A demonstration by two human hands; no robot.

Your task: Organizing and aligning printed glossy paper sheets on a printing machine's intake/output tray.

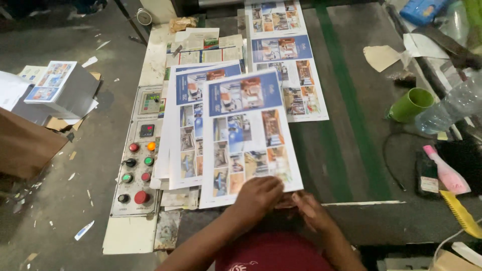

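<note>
Both hands' grip [258, 196] on one printed sheet [249, 135]

Glossy white paper sheet printed with colour photos [248, 135]; scuffed matt metal control panel [136, 165]; smooth green plastic cup [410, 104]; clear crinkled plastic bottle [449, 108].

Left hand [258, 196] and right hand [310, 211] grip near edge of top printed sheet [249, 135]; more sheets beneath, button panel [136, 165] left, green cup [410, 104] right.
</note>
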